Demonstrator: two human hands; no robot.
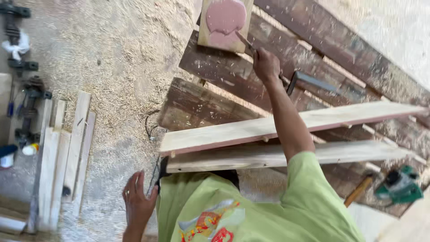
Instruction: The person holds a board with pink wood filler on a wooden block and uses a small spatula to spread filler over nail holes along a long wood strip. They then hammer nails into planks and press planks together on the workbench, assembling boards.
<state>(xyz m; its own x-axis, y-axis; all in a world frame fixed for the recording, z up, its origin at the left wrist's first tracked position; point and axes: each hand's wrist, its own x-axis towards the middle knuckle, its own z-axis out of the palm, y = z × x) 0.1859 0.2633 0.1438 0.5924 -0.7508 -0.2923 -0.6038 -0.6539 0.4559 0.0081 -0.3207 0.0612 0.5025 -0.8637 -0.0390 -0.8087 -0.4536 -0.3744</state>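
So the biggest thing here is the surface of dark, worn reddish-brown planks (233,71) running across the upper right of the frame, sitting over a floor covered in pale sawdust and shavings (121,54). Two long pale wooden boards (340,117) lie across the dark planks through the middle of the frame, the upper one with a pinkish-red edge along its lower side.

Top centre, there's a small pale wood offcut with a blob of pink putty-like paste on it (225,20). The right hand (266,65) is closed around a thin flat-bladed tool, looks like a putty knife (245,41), and the blade tip is right at the lower edge of the pink paste. My read: this is the loading-the-blade step, picking up filler. The next move would call for a clean scoop with the blade kept level so the blob doesn't slide off on the way to the boards.

The left hand (138,199) is at the bottom left of the frame, fingers spread, holding nothing, hanging over the sawdust.

Smaller bits: a dark metal square (313,81) just right of the working hand, a green power tool (400,184) lower right with a wooden-handled tool (358,190) beside it, and a stack of pale slats (62,161) at left.
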